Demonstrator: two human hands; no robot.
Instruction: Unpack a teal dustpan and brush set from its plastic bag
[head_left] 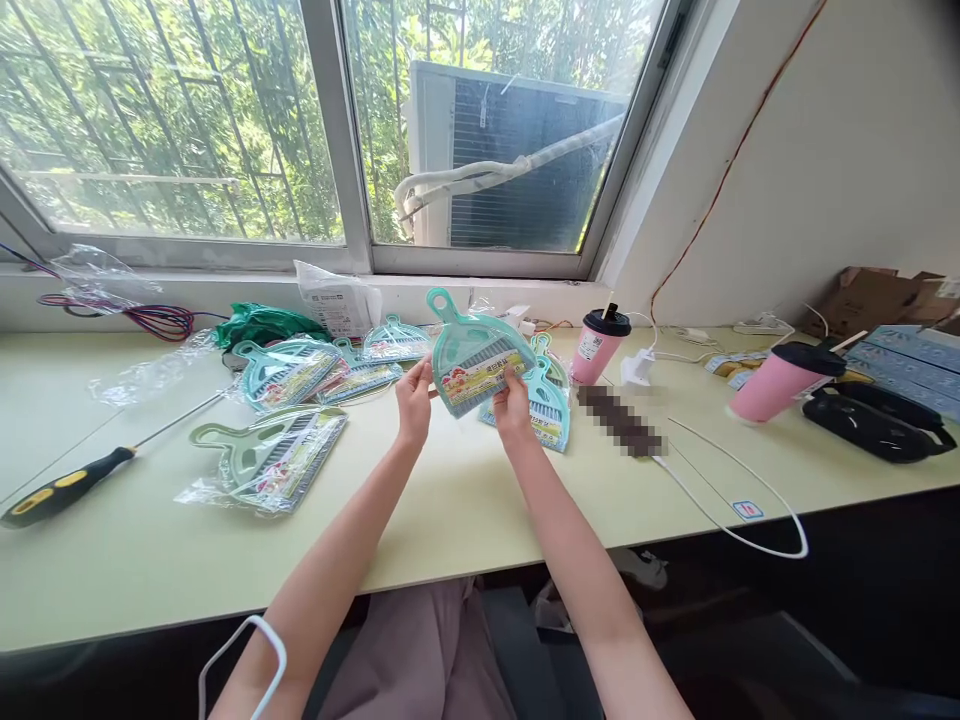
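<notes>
Both my hands hold up a teal mini dustpan-and-brush set with a printed label, tilted with its handle pointing up and left. My left hand pinches its lower left edge. My right hand grips its lower right edge. Directly behind it another teal set lies on the pale green table. Several more packaged sets are spread to the left, and a greener one in plastic wrap lies nearer the front.
A yellow-and-black screwdriver lies at the left. Two pink cups stand at right, the farther one tipped. A white cable loops past the table's front edge. Black items and boxes sit far right. Plastic bags line the windowsill.
</notes>
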